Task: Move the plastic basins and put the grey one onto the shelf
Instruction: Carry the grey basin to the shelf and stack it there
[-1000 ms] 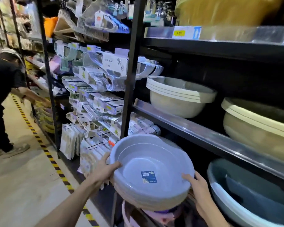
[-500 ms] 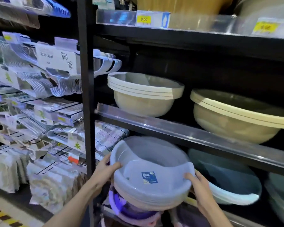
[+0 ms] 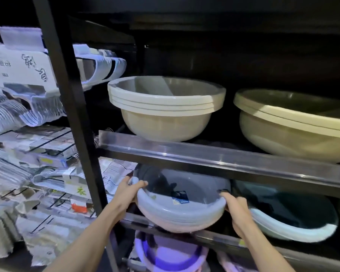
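Note:
A stack of grey plastic basins [image 3: 182, 214] with a blue label inside is tilted toward me, partly under the middle shelf rail [image 3: 224, 158] and above the lower shelf's front rail [image 3: 214, 237]. My left hand [image 3: 129, 190] grips its left rim, thumb over the edge. On the stack's right rim sits my right hand [image 3: 237, 210], fingers curled over it. Whether the stack rests on the lower shelf I cannot tell.
Beige basins [image 3: 166, 107] and a larger cream basin [image 3: 294, 124] stand on the shelf above. A dark teal basin [image 3: 294, 216] lies right of the grey stack, a purple one [image 3: 169, 254] below. A black upright post [image 3: 73, 107] and packaged hangers [image 3: 28, 91] are at left.
The grey stack has gone forward and into the lower shelf opening, under the middle rail. My view has come closer to the shelves and dropped lower.

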The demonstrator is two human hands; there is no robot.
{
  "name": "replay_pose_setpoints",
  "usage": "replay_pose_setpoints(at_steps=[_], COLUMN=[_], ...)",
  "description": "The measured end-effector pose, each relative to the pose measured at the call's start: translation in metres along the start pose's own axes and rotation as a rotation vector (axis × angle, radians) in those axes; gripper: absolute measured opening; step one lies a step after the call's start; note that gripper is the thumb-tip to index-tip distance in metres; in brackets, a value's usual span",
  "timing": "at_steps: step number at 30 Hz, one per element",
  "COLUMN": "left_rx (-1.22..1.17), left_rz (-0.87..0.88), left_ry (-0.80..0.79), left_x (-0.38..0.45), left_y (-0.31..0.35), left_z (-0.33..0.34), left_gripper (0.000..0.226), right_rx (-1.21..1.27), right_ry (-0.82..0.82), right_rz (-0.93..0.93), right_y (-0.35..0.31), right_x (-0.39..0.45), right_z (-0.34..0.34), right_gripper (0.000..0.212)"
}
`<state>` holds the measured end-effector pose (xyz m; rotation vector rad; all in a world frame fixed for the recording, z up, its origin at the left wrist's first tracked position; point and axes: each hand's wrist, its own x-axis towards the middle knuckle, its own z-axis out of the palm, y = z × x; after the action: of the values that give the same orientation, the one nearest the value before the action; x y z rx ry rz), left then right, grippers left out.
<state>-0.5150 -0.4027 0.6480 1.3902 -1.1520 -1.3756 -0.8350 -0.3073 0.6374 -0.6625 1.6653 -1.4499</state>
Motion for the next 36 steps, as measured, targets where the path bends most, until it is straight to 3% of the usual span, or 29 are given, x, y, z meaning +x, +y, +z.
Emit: replay_pose_setpoints(at_steps=[4, 10, 13, 17, 25, 31, 36], left_rx=[0.014, -0.008, -0.041, -0.139, -0.236, -0.311, -0.321], left_rz=[-0.039, -0.106, -0.126, -0.111, -0.029, 0.016, 0.016], left_ry=[-0.014, -0.052, -0.085, -0.114, -0.234, -0.223, -0.209], left_x=[0.024, 0.041, 0.041, 0.034, -0.034, -0.052, -0.047], left_y=[0.004, 0.004, -0.004, -0.005, -0.022, -0.017, -0.013], left_z=[-0.004, -0.005, -0.008, -0.009, -0.003, 0.015, 0.017], left_gripper=[0.037, 0.055, 0.078, 0.092, 0.074, 0.054, 0.037], right_rx=[-0.005, 0.031, 0.042, 0.055, 0.150, 0.148, 0.145], right_ry=[0.093, 0.189, 0.227, 0.180, -0.008, -0.012, 0.024], right_rz=[0.036, 0.062, 0.059, 0.077, 0.073, 0.017, -0.001], right_y=[-0.003, -0.003, -0.002, -0.005, 0.018, 0.014, 0.014], right_x=[0.001, -0.003, -0.008, -0.012, -0.075, -0.085, -0.076], right_z=[0.012, 0.023, 0.029, 0.027, 0.026, 0.042, 0.044], right_gripper=[0.032, 0.038, 0.038, 0.042, 0.040, 0.054, 0.053])
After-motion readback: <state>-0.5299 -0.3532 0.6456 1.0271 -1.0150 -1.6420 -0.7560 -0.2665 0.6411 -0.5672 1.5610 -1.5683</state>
